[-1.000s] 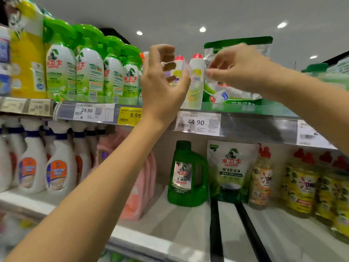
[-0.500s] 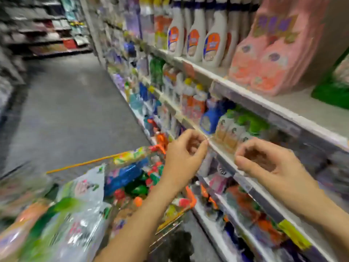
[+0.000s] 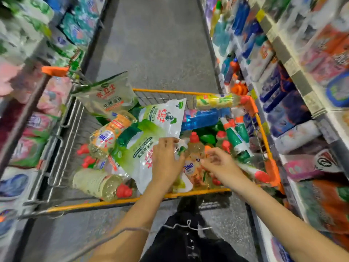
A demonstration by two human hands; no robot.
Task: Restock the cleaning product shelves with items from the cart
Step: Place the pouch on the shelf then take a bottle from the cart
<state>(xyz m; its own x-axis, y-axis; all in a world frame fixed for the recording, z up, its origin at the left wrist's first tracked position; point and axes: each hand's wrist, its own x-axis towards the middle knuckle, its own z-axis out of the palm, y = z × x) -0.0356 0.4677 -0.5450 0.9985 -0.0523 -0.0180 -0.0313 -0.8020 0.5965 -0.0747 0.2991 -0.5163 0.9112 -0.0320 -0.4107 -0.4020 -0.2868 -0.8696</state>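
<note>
Cart [image 3: 198, 192] rim orange; pouch [image 3: 139, 148] green-white; bottle [image 3: 202, 119] blue; caps [image 3: 194, 137] red.

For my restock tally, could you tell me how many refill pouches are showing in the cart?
3: far-left pouch propped in the corner, centre pouch, near pouch under the left hand. Others may be buried.

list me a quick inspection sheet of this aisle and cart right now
surface: grey floor, wire cart on it
job's things: refill pouches, red-capped bottles, blue bottle heaped in the cart
clutter: nothing seen
grippers: left hand on a pouch, grip unclear; right hand loosely curled over bottles, holding nothing
cables: thin grey cord across left forearm
surroundings: stocked shelves both sides, blurred
</note>
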